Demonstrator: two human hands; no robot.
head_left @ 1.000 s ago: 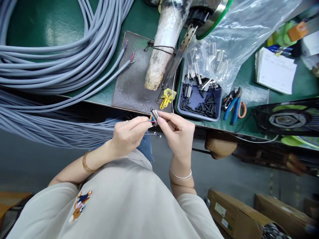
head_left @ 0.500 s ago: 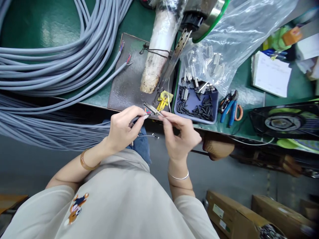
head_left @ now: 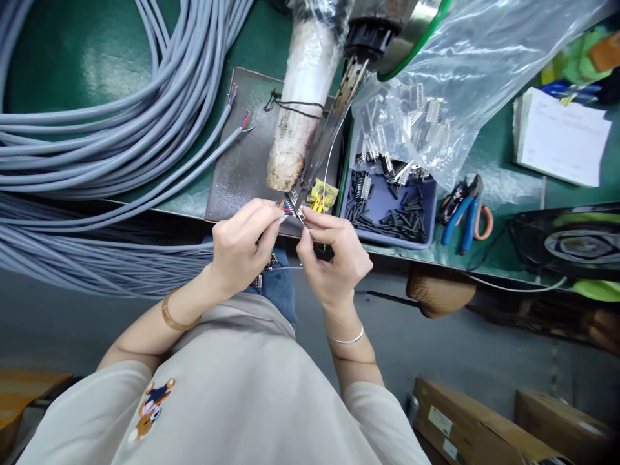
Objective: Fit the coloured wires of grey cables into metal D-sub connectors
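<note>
My left hand is closed, thumb and forefinger pinching the end of a cable, with thin coloured wires showing at the fingertips. My right hand is closed on one end of a narrow metal multi-pin connector, which slants away from the fingers towards the wires. Over the connector hangs the tip of a soldering iron, partly covering it. Whether the tip touches the pins, I cannot tell. A thin pale solder wire runs down beside the iron towards my right fingers. Just right of the iron lies a yellow sponge-like piece.
Bundled grey cables fill the left side. A wrapped white tube comes down over the dark board. At right are a blue tray of connectors and black sleeves, pliers, a paper stack and a fan.
The connector has moved up and left, beneath the soldering iron tip, and is tilted more steeply. My right hand has come closer to my left. The view has shifted slightly.
</note>
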